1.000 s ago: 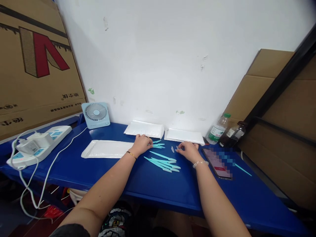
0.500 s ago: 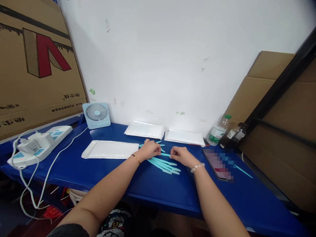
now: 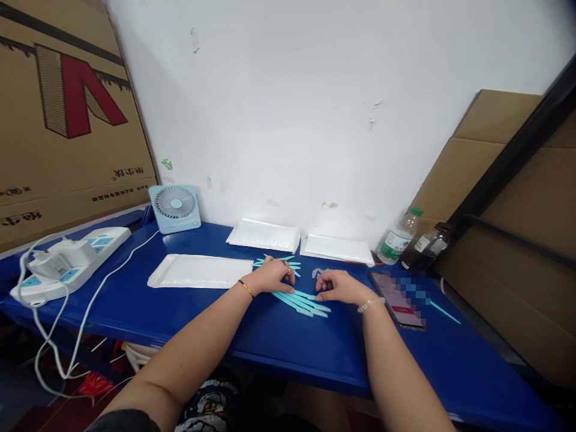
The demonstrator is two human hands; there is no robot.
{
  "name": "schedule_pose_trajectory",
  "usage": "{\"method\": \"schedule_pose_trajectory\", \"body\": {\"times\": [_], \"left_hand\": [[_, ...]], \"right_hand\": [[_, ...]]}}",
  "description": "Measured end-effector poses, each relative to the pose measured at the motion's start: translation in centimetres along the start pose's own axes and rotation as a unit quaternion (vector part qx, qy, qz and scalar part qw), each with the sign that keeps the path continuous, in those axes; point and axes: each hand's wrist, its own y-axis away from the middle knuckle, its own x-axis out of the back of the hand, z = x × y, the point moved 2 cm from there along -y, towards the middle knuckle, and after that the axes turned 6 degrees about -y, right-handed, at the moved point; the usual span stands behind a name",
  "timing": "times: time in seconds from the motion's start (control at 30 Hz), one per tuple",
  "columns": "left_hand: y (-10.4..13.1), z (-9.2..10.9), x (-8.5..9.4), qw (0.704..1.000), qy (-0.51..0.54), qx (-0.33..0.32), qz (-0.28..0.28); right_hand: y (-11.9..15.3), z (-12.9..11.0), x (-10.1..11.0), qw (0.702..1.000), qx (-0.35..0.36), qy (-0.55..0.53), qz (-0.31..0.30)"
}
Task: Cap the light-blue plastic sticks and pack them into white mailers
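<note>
Several thin turquoise sticks (image 3: 300,303) lie fanned out on the blue table, with pale wider ends to the right. My left hand (image 3: 275,275) rests over their left ends, its fingers curled and touching the sticks. More turquoise tips (image 3: 292,264) show behind that hand. My right hand (image 3: 333,285) is at the right ends of the fan, its thumb and fingers bent but apart, the thumb by the uppermost stick. Small translucent pieces (image 3: 317,272) lie just behind my right hand. To the left is a flat white packet (image 3: 202,272), its right end near my left wrist.
Two white packets (image 3: 263,235) (image 3: 337,248) lie along the wall. A fan (image 3: 175,209) and power strip (image 3: 76,264) are at left. Two bottles (image 3: 398,240) (image 3: 427,247), a phone (image 3: 396,300) and another turquoise stick (image 3: 445,312) are at right.
The stick stretched between my two hands is no longer there. My right hand has shifted slightly right and its fingers have loosened. Translucent pieces now show behind it.
</note>
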Motion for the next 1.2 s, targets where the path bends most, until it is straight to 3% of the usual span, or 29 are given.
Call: {"method": "schedule_pose_trajectory", "body": {"times": [0.1, 0.2, 0.33, 0.53, 0.6, 0.67, 0.83, 0.9, 1.03, 1.2], "left_hand": [[-0.3, 0.3, -0.6, 1.0, 0.004, -0.002, -0.012], [-0.4, 0.3, -0.6, 1.0, 0.007, 0.007, -0.014], [-0.4, 0.1, 0.1, 1.0, -0.005, 0.018, 0.018], [0.3, -2.1, 1.5, 0.987, -0.055, 0.118, 0.094], [0.6, -2.3, 1.7, 0.987, -0.034, 0.121, 0.097], [0.7, -1.7, 1.6, 0.993, -0.012, 0.091, 0.078], [0.1, 0.5, 0.1, 1.0, -0.007, -0.012, 0.0], [-0.2, 0.8, -0.4, 1.0, -0.011, -0.02, -0.013], [-0.4, 0.8, -0.3, 1.0, -0.026, 0.001, 0.002], [-0.2, 0.0, 1.3, 0.994, -0.055, 0.057, 0.077]], "right_hand": [[0.1, -1.2, -0.6, 0.997, 0.023, 0.055, -0.043], [-0.1, -1.6, -0.9, 0.995, 0.038, 0.086, -0.021], [-0.4, -0.8, -0.7, 0.997, 0.036, 0.054, 0.042], [-0.6, 1.5, 1.2, 0.976, -0.008, 0.08, 0.204], [-0.5, 1.7, 1.5, 0.972, -0.007, 0.07, 0.223], [-0.3, 1.4, 1.4, 0.979, 0.001, 0.037, 0.199], [0.2, 0.4, 0.0, 1.0, 0.002, -0.026, -0.008], [0.3, 0.2, -0.3, 0.999, -0.001, -0.005, -0.045], [0.1, 0.2, -0.4, 0.999, 0.01, 0.006, -0.036], [-0.3, 0.6, 0.4, 0.995, 0.026, 0.032, 0.093]]}}
